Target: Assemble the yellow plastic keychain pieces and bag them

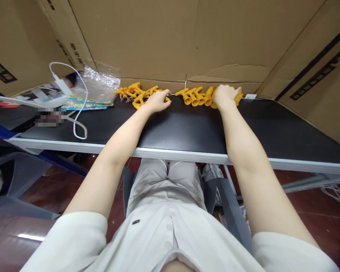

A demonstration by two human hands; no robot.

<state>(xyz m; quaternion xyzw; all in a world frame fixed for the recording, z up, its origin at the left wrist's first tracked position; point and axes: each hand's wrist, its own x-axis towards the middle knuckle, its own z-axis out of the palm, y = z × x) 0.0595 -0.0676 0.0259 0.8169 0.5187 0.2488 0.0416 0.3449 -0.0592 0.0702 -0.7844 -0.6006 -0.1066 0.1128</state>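
Note:
At the back of the black table, my left hand (pixel 158 101) is bent around the right end of a loose pile of yellow plastic pieces (pixel 138 100). A bit of yellow shows between its thumb and fingers. Small shiny metal parts lie among the pile. Farther right stands a neat row of yellow funnel-ended plastic pieces (pixel 195 97), their round hollow ends facing me. My right hand (pixel 226 96) is closed over the right end of this row, with yellow showing on both sides of it. Most of its fingers are hidden behind the hand.
Clear plastic bags (pixel 98 85) and colourful flat packets (pixel 87 104) lie to the left, near a white cable (pixel 86 94). A cardboard wall (pixel 172 41) encloses the back. A small white object (pixel 250 96) sits right of the row. The metal table edge (pixel 181 154) runs before me.

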